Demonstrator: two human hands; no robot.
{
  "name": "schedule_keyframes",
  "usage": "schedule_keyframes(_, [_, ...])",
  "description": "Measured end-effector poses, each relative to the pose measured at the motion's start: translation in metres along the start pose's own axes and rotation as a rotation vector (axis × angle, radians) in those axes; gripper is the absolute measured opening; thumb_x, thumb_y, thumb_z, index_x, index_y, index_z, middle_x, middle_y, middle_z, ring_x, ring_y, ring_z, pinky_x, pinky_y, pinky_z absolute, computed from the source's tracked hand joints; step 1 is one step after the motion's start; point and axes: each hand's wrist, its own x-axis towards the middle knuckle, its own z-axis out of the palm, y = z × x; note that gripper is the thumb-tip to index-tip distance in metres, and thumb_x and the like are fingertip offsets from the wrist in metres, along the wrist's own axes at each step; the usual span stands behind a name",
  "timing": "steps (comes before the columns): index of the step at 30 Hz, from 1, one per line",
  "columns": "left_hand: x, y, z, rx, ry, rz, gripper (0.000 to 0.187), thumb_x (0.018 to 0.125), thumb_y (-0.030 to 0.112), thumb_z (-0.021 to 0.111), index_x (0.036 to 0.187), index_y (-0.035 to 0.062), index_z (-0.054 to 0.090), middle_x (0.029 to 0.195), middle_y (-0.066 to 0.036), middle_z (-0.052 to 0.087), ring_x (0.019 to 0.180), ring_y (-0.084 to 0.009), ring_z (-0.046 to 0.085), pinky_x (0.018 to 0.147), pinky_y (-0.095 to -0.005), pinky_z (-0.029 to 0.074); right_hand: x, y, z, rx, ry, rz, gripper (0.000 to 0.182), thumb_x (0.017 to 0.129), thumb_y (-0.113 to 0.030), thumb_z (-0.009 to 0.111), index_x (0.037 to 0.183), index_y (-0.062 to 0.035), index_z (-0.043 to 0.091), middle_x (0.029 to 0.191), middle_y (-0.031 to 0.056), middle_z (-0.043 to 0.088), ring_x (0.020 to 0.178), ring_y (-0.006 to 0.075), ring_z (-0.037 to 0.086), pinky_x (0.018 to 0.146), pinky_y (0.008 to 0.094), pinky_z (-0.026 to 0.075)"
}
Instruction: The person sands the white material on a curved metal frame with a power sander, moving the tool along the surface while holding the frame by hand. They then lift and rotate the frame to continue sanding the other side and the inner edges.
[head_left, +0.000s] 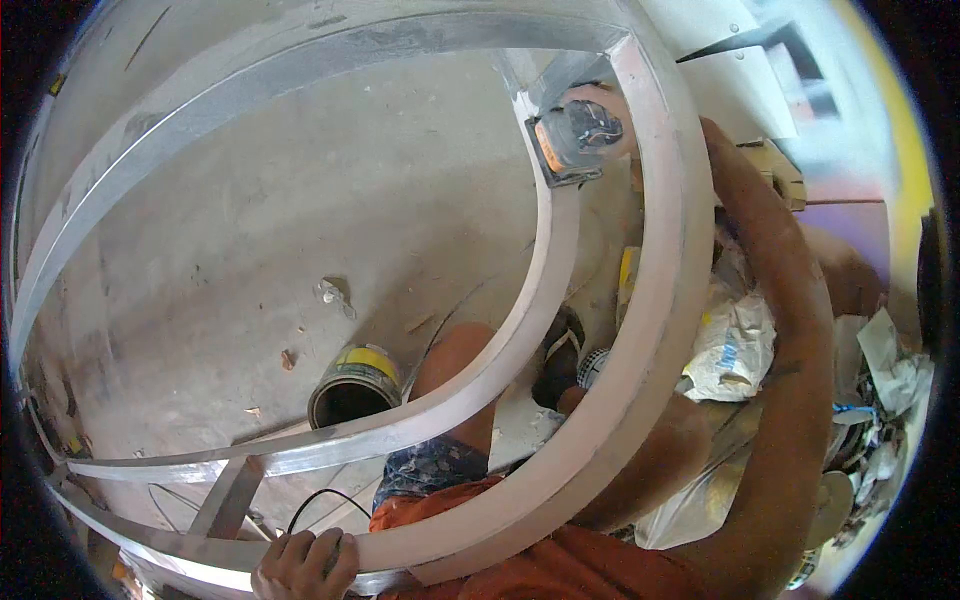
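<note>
A large curved frame [670, 260] of square metal tubing, pinkish on some faces and bare silver on others, arches around me. My left hand [305, 565] is closed over its outer rail at the bottom, fingers wrapped on top. My right arm reaches up past the right side of the frame. At the upper right, my right hand [624, 128] grips a black and orange palm sander [568, 142], partly hidden behind the outer rail. The sander's flat pad rests against the inner rail [562, 225], near a corner brace.
An open can [355, 385] with a yellow band lies tilted on the dusty floor [220, 250]. A crumpled plastic scrap [335, 297] is nearby. To the right are a white bag [735, 345], a cardboard piece [775, 170] and piled scraps [880, 440]. A short crossbar [228, 495] joins the rails.
</note>
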Motion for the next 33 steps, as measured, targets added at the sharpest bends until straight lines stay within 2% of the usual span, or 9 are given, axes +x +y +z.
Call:
schedule_keyframes(7, [0.001,0.001,-0.005,0.011,-0.069,-0.029,0.058,0.090,0.048,0.059,0.126,0.0031,0.062,0.112,-0.015,0.068,0.087,-0.0317,0.068,0.074,-0.0460,0.057,-0.023,0.004,0.005,0.034,0.018,0.007,0.066,0.089,-0.017,0.071,0.146,-0.0009,0.040,0.133,0.0241,0.050,0.118,0.0360,0.059,0.096,0.0447,0.053])
schedule_keyframes(9, [0.014,0.000,-0.014,-0.096,-0.031,-0.046,0.069,0.058,0.041,0.086,0.113,0.0053,0.064,0.102,-0.011,0.067,0.080,-0.0297,0.069,0.068,-0.0411,0.058,-0.036,0.005,0.008,0.069,0.029,0.011,0.066,0.089,-0.016,0.071,0.146,-0.0008,0.040,0.133,0.0241,0.050,0.118,0.0360,0.059,0.096,0.0446,0.053])
schedule_keyframes(15, [0.027,-0.006,-0.036,-0.160,-0.217,-0.080,0.067,0.072,0.046,0.084,0.122,0.0081,0.059,0.114,-0.012,0.065,0.092,-0.0310,0.069,0.079,-0.0412,0.057,-0.106,0.000,0.056,0.329,0.073,0.005,0.065,0.090,-0.015,0.071,0.145,-0.0005,0.041,0.133,0.0243,0.050,0.118,0.0361,0.059,0.097,0.0445,0.053])
schedule_keyframes(17, [0.050,-0.027,-0.033,-0.761,-0.346,-0.129,0.062,0.089,0.052,0.070,0.130,0.0072,0.058,0.123,-0.016,0.065,0.113,-0.0350,0.066,0.096,-0.0466,0.052,-0.132,-0.008,0.080,0.430,0.095,0.001,0.065,0.090,-0.014,0.071,0.145,-0.0004,0.041,0.133,0.0244,0.050,0.118,0.0362,0.059,0.097,0.0445,0.053])
schedule_keyframes(20, [0.142,-0.032,-0.031,-0.636,-0.338,-0.273,0.061,0.103,0.051,0.049,0.144,0.0054,0.048,0.135,-0.024,0.060,0.126,-0.0354,0.059,0.108,-0.0464,0.045,-0.158,-0.025,0.102,0.535,0.146,-0.019,0.065,0.090,-0.013,0.071,0.145,-0.0003,0.041,0.133,0.0245,0.050,0.118,0.0362,0.059,0.097,0.0445,0.053])
schedule_keyframes(22, [0.210,-0.044,0.021,-0.802,-0.106,-0.053,0.068,0.103,0.048,0.053,0.150,0.0012,0.039,0.139,-0.023,0.056,0.128,-0.0343,0.056,0.106,-0.0451,0.046,-0.164,-0.043,0.109,0.571,0.194,-0.051,0.064,0.090,-0.013,0.071,0.145,-0.0002,0.041,0.133,0.0246,0.050,0.118,0.0362,0.059,0.097,0.0444,0.053])
schedule_keyframes(23, [0.251,-0.054,0.068,-0.879,-0.078,-0.154,0.066,0.102,0.047,0.055,0.148,0.0021,0.042,0.140,-0.018,0.054,0.122,-0.0301,0.058,0.104,-0.0433,0.047,-0.166,-0.054,0.109,0.577,0.222,-0.065,0.064,0.090,-0.013,0.071,0.145,-0.0001,0.041,0.133,0.0246,0.050,0.118,0.0362,0.059,0.097,0.0444,0.053])
schedule_keyframes(25, [0.296,-0.001,0.044,-1.602,-0.149,-0.501,0.060,0.102,0.047,0.057,0.144,0.0067,0.047,0.138,-0.013,0.053,0.113,-0.0258,0.060,0.101,-0.0421,0.048,-0.166,-0.076,0.113,0.580,0.286,-0.108,0.064,0.090,-0.012,0.071,0.145,-0.0001,0.041,0.133,0.0247,0.050,0.118,0.0363,0.059,0.097,0.0444,0.053])
schedule_keyframes(33, [0.376,0.023,0.080,-2.038,0.379,-0.520,0.071,0.089,0.052,0.073,0.137,0.0063,0.050,0.131,-0.016,0.058,0.116,-0.0287,0.059,0.093,-0.0480,0.050,-0.173,-0.150,0.124,0.571,0.451,-0.276,0.063,0.090,-0.011,0.071,0.145,0.0003,0.042,0.133,0.0249,0.050,0.118,0.0364,0.059,0.097,0.0443,0.053])
